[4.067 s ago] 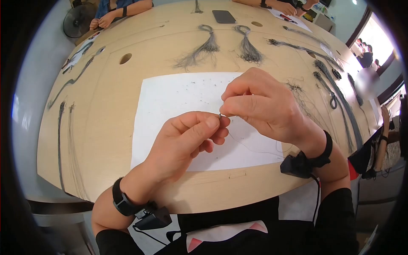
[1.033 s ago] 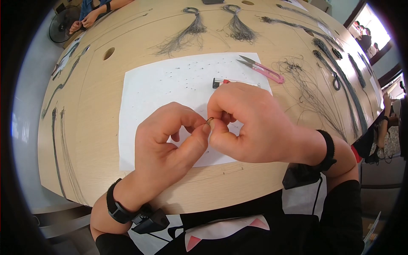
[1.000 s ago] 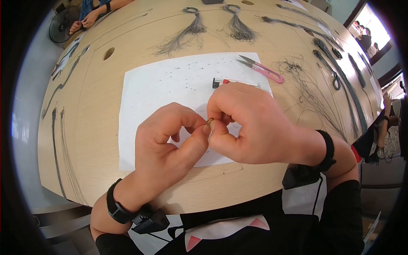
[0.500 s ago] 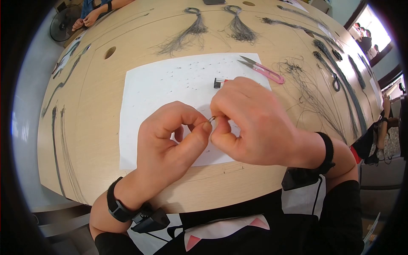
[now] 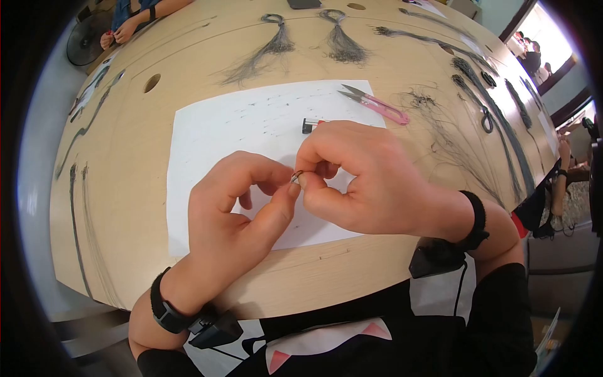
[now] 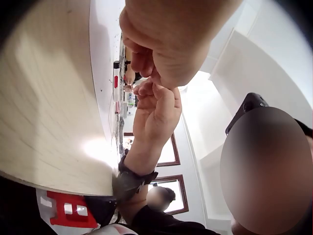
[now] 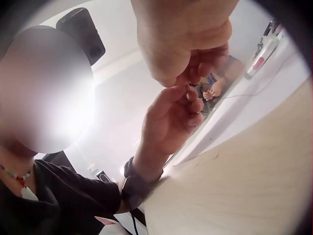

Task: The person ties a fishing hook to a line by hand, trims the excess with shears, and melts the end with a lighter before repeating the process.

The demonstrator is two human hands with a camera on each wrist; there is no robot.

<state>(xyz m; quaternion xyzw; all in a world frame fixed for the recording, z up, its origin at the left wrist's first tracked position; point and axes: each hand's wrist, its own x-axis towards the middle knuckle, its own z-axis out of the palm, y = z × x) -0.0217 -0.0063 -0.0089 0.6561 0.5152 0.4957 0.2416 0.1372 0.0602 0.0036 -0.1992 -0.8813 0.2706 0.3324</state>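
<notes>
In the head view, my left hand and right hand meet fingertip to fingertip over the white paper. Between thumb and forefinger the left hand pinches a small, dark, curved metal piece like a fishhook. The right thumb and forefinger pinch at the same piece, covering part of it. A fine line runs sideways near the fingers in the right wrist view. Just beyond the right hand lies a pale tube with a black end, partly hidden by the knuckles. Pink-handled thread snips lie at the paper's far right edge.
Tiny dark bits dot the paper. A loose tangle of fine line spreads right of it, and longer dark bundles lie farther right. Two looped bundles sit at the back. Thin strands lie left. Another person's hands are across the table.
About four seconds ago the right hand was raised over the left fingertips; now it is lower, pinching beside them. The snips and tube have come into view. Lately the fingers shifted slightly around the piece.
</notes>
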